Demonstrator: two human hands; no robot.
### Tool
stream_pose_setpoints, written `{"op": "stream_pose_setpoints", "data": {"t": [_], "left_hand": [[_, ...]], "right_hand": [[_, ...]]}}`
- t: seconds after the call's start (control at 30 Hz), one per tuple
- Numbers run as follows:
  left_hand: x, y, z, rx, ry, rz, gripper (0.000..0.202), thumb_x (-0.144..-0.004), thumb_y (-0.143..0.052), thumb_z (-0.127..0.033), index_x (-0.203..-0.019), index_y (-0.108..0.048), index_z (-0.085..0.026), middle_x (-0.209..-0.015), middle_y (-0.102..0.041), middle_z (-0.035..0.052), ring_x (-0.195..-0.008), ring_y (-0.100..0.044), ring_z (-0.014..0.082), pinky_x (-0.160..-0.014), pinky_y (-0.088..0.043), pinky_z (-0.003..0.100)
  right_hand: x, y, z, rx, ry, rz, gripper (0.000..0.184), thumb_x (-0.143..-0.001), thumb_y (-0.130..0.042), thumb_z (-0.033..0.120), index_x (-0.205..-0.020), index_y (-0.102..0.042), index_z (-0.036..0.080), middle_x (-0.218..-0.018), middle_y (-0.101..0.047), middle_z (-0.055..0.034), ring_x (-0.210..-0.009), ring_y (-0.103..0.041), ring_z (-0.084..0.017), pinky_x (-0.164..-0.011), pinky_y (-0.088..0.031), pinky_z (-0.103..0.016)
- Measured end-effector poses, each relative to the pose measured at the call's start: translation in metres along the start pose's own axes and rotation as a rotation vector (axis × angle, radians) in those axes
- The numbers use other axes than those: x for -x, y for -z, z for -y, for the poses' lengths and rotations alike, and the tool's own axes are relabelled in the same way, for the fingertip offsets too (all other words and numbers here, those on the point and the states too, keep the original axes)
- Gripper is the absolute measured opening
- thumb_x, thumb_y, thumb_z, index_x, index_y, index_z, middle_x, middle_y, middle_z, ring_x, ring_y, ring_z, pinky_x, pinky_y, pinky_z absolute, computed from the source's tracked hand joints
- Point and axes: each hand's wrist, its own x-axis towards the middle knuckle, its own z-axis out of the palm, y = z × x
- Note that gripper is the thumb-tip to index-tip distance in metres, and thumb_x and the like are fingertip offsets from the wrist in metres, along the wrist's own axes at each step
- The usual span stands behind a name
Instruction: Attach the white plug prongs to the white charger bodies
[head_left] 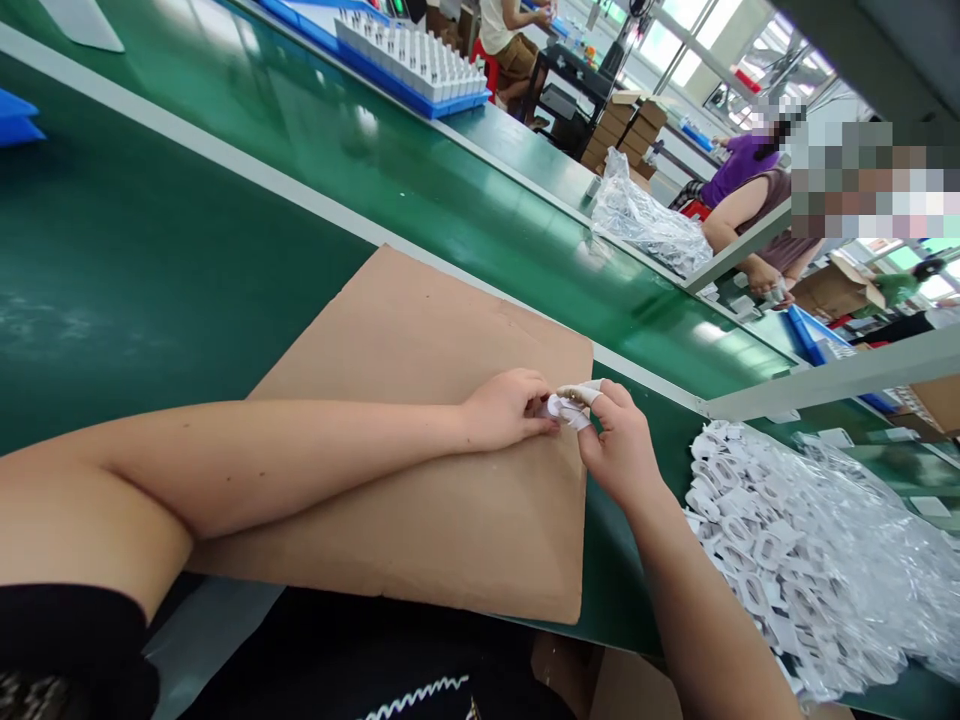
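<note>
I have a small white plastic part (pixel 553 407) pinched between my two hands, above the right-hand edge of a brown cardboard sheet (pixel 420 450). My left hand (pixel 508 408) is drawn in narrow, thumb and fingers closed on the part's left end, and its forearm stretches low across the sheet. My right hand (pixel 624 440) meets it from the other side, thumb and index finger close together on the same part, both tips wrapped in white finger coverings (pixel 587 391); its other fingers are curled. Exactly where each fingertip presses is too small to tell. The sheet lies flat on the green worktop (pixel 135 270), its near edge by my dark clothing (pixel 337 650). To the right of my right forearm, a heap of white plastic pieces (pixel 750 550) with oval openings lies beside and partly under a clear plastic bag (pixel 892 580). Across the worktop, a blue tray (pixel 454 106) bears rows of upright white pieces (pixel 412 60), and another crumpled clear bag (pixel 645 220) lies near a co-worker's hand (pixel 763 276). Beyond stand stacked cardboard boxes (pixel 621 128), and a person in a purple top (pixel 739 168) is further back.
</note>
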Motion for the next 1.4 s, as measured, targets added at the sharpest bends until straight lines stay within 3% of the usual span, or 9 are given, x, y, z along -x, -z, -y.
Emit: {"op": "stream_pose_setpoints", "data": {"t": [0.2,0.33,0.53,0.67,0.73,0.87,1.07,1.23,1.4], "left_hand": [[0.0,0.0,-0.001,0.02,0.006,0.001,0.021,-0.084,-0.077,-0.034,-0.08,-0.064,-0.018,-0.083,-0.063,0.0025,-0.08,-0.058,0.0185,-0.069,-0.044,0.03],[-0.002,0.0,-0.002,0.035,0.039,-0.005,0.026,-0.081,-0.08,-0.034,-0.074,-0.061,-0.018,-0.077,-0.06,0.0005,-0.074,-0.056,0.0163,-0.065,-0.042,0.028],[-0.003,0.001,-0.001,-0.007,0.056,0.003,0.024,-0.08,-0.082,-0.038,-0.083,-0.07,-0.018,-0.078,-0.063,0.0011,-0.072,-0.058,0.0167,-0.062,-0.044,0.029],[0.002,0.002,0.0,-0.039,-0.091,-0.057,0.019,-0.084,-0.079,-0.029,-0.1,-0.075,-0.02,-0.097,-0.073,0.0057,-0.098,-0.065,0.0231,-0.087,-0.054,0.036],[0.006,0.001,0.0,-0.05,-0.202,-0.128,0.02,-0.088,-0.073,-0.024,-0.107,-0.075,-0.021,-0.109,-0.073,0.0068,-0.107,-0.066,0.0235,-0.098,-0.054,0.039],[0.009,0.0,0.0,-0.039,-0.341,-0.233,0.027,-0.092,-0.063,-0.015,-0.117,-0.07,-0.021,-0.118,-0.07,0.0078,-0.11,-0.068,0.0202,-0.099,-0.056,0.035],[0.008,-0.001,-0.004,-0.078,-0.417,-0.277,0.024,-0.095,-0.062,-0.015,-0.117,-0.069,-0.021,-0.118,-0.072,0.0086,-0.111,-0.068,0.0204,-0.099,-0.055,0.036],[0.006,0.0,-0.004,-0.149,-0.293,-0.106,0.02,-0.091,-0.073,-0.037,-0.099,-0.071,-0.019,-0.093,-0.075,0.0064,-0.097,-0.066,0.0242,-0.092,-0.051,0.042],[0.003,0.001,-0.001,-0.18,-0.18,0.032,0.024,-0.088,-0.076,-0.041,-0.098,-0.072,-0.019,-0.093,-0.074,0.0065,-0.095,-0.066,0.0248,-0.091,-0.048,0.042]], "right_hand": [[-0.002,-0.001,-0.003,-0.015,-0.002,0.015,0.027,-0.084,-0.053,0.007,-0.091,-0.074,0.023,-0.088,-0.065,-0.0064,-0.087,-0.064,-0.023,-0.072,-0.051,-0.033],[-0.004,-0.003,-0.003,-0.088,-0.09,-0.008,0.022,-0.085,-0.056,0.013,-0.085,-0.076,0.022,-0.08,-0.061,-0.0045,-0.077,-0.061,-0.02,-0.066,-0.049,-0.031],[-0.007,0.004,-0.001,-0.627,-0.386,-0.113,0.019,-0.081,-0.076,0.034,-0.097,-0.08,0.024,-0.093,-0.072,-0.0032,-0.085,-0.067,-0.019,-0.082,-0.056,-0.036],[-0.001,0.012,0.001,-0.91,-0.599,-0.331,0.029,-0.073,-0.087,0.039,-0.096,-0.079,0.024,-0.101,-0.077,-0.0039,-0.092,-0.069,-0.02,-0.084,-0.058,-0.036],[0.005,0.013,0.0,-1.029,-0.708,-0.372,0.034,-0.069,-0.09,0.04,-0.096,-0.079,0.024,-0.104,-0.078,-0.0039,-0.096,-0.071,-0.02,-0.084,-0.06,-0.034],[0.017,0.005,-0.006,-1.311,-0.862,-0.329,0.045,-0.061,-0.096,0.041,-0.098,-0.077,0.025,-0.103,-0.079,-0.0022,-0.1,-0.075,-0.021,-0.088,-0.063,-0.033],[0.023,-0.003,-0.014,-1.523,-0.88,-0.232,0.041,-0.062,-0.097,0.037,-0.095,-0.076,0.025,-0.104,-0.078,-0.0003,-0.107,-0.075,-0.019,-0.101,-0.059,-0.031],[0.026,-0.003,-0.011,-1.446,-0.848,-0.2,0.041,-0.065,-0.094,0.041,-0.098,-0.077,0.026,-0.103,-0.077,-0.0012,-0.104,-0.073,-0.02,-0.1,-0.059,-0.034],[0.026,0.0,0.006,-0.767,-0.521,-0.259,0.02,-0.086,-0.077,0.035,-0.104,-0.077,0.027,-0.104,-0.072,-0.0032,-0.094,-0.069,-0.019,-0.091,-0.057,-0.036]]}}
